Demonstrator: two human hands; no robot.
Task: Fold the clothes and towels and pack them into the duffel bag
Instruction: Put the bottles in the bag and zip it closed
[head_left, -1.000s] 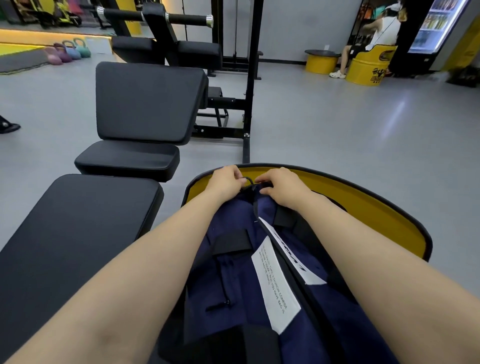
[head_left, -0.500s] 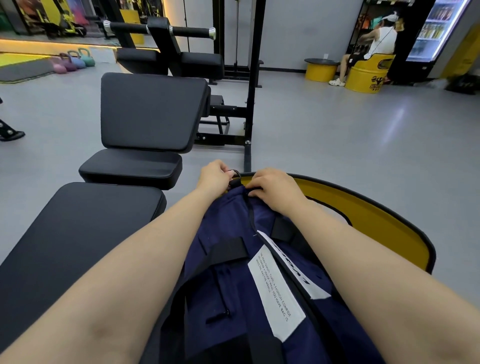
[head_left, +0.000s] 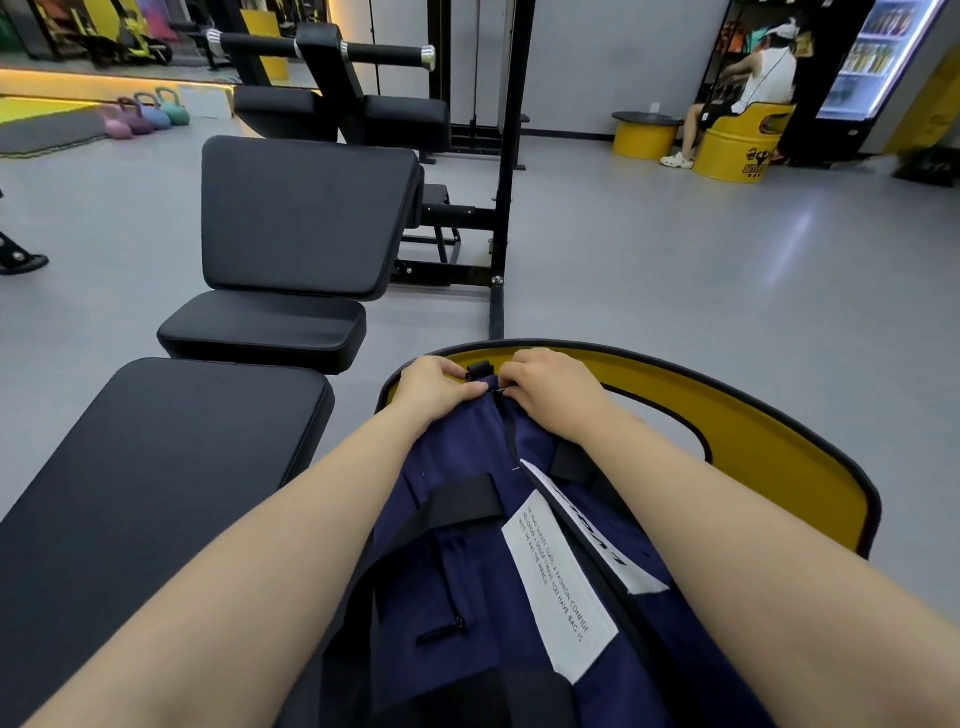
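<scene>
My left hand (head_left: 435, 391) is curled at the far end of the navy blue fabric duffel bag (head_left: 467, 571), fingers bent and thumb pressed down, pinching the bag's cloth just left of the zipper line. My right hand (head_left: 550, 395) sits just across that line, knuckles up and fingers curled under, gripping the bag's end; what the fingertips pinch there is hidden beneath the hand. Between my two hands a small black webbing tab (head_left: 479, 370) stands up at the bag's end.

The bag lies along my forearms, its far end resting inside the curved yellow chair back with black edging (head_left: 753, 441). On the bag's top lie a white rectangular label with black print (head_left: 558, 587) and a narrower white strip (head_left: 587, 525), both near the zipper line, with a black strap (head_left: 462, 501) crossing left of them.

Left of the bag is a black padded gym bench (head_left: 156, 467), and beyond the bag's far end a black upright seat pad (head_left: 301, 213).

Compared with half a second ago, my hands hold much the same place at the bag's end, and the black tab now shows plainly between them where it was barely visible.
</scene>
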